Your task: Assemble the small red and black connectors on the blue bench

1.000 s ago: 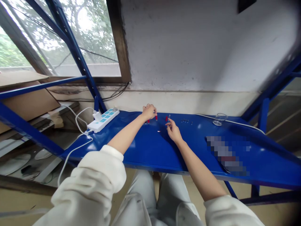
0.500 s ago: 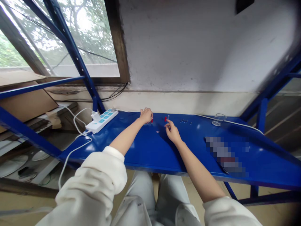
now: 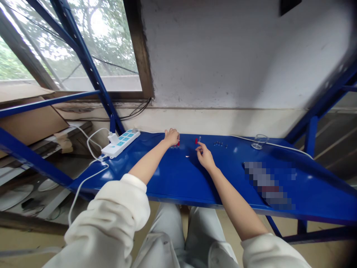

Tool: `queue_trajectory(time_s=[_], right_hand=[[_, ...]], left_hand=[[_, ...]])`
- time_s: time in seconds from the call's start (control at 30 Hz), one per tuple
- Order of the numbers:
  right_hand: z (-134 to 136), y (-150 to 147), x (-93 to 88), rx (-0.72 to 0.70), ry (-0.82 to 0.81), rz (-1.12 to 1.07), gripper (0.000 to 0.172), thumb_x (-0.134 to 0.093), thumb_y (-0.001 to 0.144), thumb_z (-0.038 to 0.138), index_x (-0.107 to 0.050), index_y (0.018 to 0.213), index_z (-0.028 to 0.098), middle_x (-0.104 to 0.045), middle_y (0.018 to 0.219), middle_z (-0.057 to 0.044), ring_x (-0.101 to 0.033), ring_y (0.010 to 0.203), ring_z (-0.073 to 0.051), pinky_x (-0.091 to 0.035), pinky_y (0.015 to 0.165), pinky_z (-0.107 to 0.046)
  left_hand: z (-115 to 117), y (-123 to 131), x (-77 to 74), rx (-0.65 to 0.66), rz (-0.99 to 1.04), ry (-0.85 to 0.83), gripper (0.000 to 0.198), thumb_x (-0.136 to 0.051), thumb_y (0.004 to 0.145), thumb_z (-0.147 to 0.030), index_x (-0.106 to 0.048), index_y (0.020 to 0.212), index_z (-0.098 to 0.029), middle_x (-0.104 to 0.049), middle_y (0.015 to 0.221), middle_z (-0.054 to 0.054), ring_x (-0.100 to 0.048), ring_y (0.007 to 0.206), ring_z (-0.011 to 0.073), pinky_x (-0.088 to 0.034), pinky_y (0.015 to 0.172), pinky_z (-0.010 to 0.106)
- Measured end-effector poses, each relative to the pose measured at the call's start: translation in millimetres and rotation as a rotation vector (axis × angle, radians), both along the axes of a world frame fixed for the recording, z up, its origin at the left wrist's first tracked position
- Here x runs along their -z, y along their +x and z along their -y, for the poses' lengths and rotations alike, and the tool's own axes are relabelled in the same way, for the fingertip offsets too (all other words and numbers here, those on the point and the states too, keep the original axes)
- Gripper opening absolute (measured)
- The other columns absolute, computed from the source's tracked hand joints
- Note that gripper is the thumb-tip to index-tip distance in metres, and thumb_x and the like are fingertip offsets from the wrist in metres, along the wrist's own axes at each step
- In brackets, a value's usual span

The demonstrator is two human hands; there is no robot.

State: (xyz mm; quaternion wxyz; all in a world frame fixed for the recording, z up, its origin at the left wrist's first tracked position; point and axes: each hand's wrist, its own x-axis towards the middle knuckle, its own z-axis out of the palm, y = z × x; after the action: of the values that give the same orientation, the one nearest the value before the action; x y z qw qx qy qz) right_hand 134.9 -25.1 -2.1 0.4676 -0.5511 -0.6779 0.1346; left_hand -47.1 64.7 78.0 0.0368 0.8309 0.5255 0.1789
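My left hand lies at the far edge of a blue metal bench, fingers curled down over a row of small parts. A small red piece shows just beside its fingertips, and whatever lies under the palm is hidden. My right hand is a little nearer to me, its fingertips close to an upright red piece and a thin clear tube without visibly touching them. It holds nothing that I can see. A tiny pale bit lies between my hands.
Several small metal pins stand in a row right of my right hand. Further right are a glass dish and a blurred object. A white power strip and its cable sit left. Blue shelf uprights frame the bench.
My left hand has slid left and lowered onto the bench, now covering more of the small parts. My right hand has barely moved.
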Motion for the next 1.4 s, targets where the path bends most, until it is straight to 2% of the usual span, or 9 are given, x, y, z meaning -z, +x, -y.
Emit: queue_trajectory(time_s=[0.23, 0.37, 0.57, 0.67, 0.83, 1.0, 1.2, 1.3, 1.4], right_hand=[[4, 0, -5.6, 0.055, -0.001, 0.011, 0.04, -0.038, 0.076, 0.017, -0.045, 0.115, 0.016, -0.063, 0.088, -0.006, -0.058, 0.074, -0.016, -0.044, 0.071, -0.031], [7, 0, -9.8, 0.116, -0.038, 0.027, 0.038, -0.038, 0.075, 0.017, -0.048, 0.112, 0.016, -0.064, 0.088, -0.006, -0.059, 0.074, -0.016, -0.045, 0.072, -0.03], [6, 3, -12.9, 0.315, -0.105, 0.104, 0.04, -0.037, 0.076, 0.017, -0.049, 0.114, 0.013, -0.062, 0.1, -0.011, -0.057, 0.09, -0.02, -0.042, 0.08, -0.033], [6, 3, -13.6, 0.371, -0.175, 0.194, 0.045, -0.038, 0.076, 0.017, -0.045, 0.12, 0.011, -0.056, 0.114, -0.014, -0.052, 0.103, -0.024, -0.04, 0.084, -0.037], [10, 1, -17.1, 0.361, -0.281, 0.294, 0.047, -0.039, 0.076, 0.018, -0.043, 0.123, 0.012, -0.051, 0.121, -0.014, -0.047, 0.109, -0.026, -0.037, 0.086, -0.039], [10, -2, -18.0, 0.352, -0.316, 0.337, 0.047, -0.039, 0.077, 0.02, -0.043, 0.123, 0.014, -0.049, 0.123, -0.013, -0.044, 0.111, -0.026, -0.036, 0.087, -0.041], [8, -4, -14.0, 0.343, -0.308, 0.39, 0.045, -0.037, 0.08, 0.022, -0.043, 0.124, 0.014, -0.048, 0.124, -0.013, -0.042, 0.113, -0.025, -0.034, 0.089, -0.042], [5, -6, -8.6, 0.333, -0.314, 0.424, 0.046, -0.036, 0.082, 0.027, -0.042, 0.126, 0.015, -0.044, 0.129, -0.012, -0.037, 0.118, -0.024, -0.029, 0.095, -0.043], [-1, -9, -1.2, 0.33, -0.362, 0.472, 0.048, -0.033, 0.085, 0.033, -0.037, 0.131, 0.018, -0.034, 0.137, -0.011, -0.026, 0.126, -0.024, -0.02, 0.1, -0.047]], left_hand=[[-1, -3, -1.6, -0.019, -0.102, -0.02, 0.003, -0.06, 0.068, -0.018, -0.063, 0.069, -0.017, -0.056, 0.095, 0.011, -0.041, 0.102, 0.0291, -0.024, 0.089, 0.05], [0, -4, -3.7, -0.027, -0.073, -0.024, 0.014, -0.058, 0.073, -0.025, -0.062, 0.083, -0.019, -0.057, 0.101, 0.01, -0.041, 0.105, 0.0278, -0.025, 0.089, 0.047], [19, 18, -4.9, 0.139, 0.071, 0.234, 0.03, -0.037, 0.084, -0.021, -0.051, 0.111, -0.018, -0.055, 0.112, 0.008, -0.043, 0.106, 0.0221, -0.027, 0.091, 0.039], [28, 37, 7.7, 0.241, 0.015, 0.194, 0.042, -0.032, 0.084, -0.018, -0.04, 0.125, -0.019, -0.048, 0.123, 0.008, -0.039, 0.113, 0.022, -0.028, 0.092, 0.037], [27, 63, 42.7, 0.146, -0.049, 0.0, 0.064, -0.036, 0.079, -0.016, -0.013, 0.138, -0.022, -0.037, 0.133, 0.011, -0.035, 0.116, 0.0276, -0.031, 0.09, 0.043], [18, 72, 62.2, 0.104, -0.056, -0.02, 0.062, -0.035, 0.08, -0.014, -0.016, 0.138, -0.024, -0.042, 0.129, 0.011, -0.038, 0.114, 0.0279, -0.032, 0.089, 0.045], [17, 79, 56.4, 0.061, -0.001, 0.155, 0.03, -0.035, 0.084, -0.016, -0.054, 0.108, -0.015, -0.058, 0.102, 0.012, -0.048, 0.101, 0.0247, -0.034, 0.086, 0.04], [22, 78, 52.9, 0.035, 0.081, 0.199, 0.02, -0.041, 0.083, -0.018, -0.059, 0.088, -0.014, -0.061, 0.089, 0.011, -0.052, 0.09, 0.0231, -0.038, 0.08, 0.037], [38, 71, 54.1, 0.012, 0.286, 0.21, 0.013, -0.047, 0.08, -0.018, -0.059, 0.083, -0.016, -0.062, 0.082, 0.007, -0.054, 0.082, 0.019, -0.042, 0.075, 0.032]])
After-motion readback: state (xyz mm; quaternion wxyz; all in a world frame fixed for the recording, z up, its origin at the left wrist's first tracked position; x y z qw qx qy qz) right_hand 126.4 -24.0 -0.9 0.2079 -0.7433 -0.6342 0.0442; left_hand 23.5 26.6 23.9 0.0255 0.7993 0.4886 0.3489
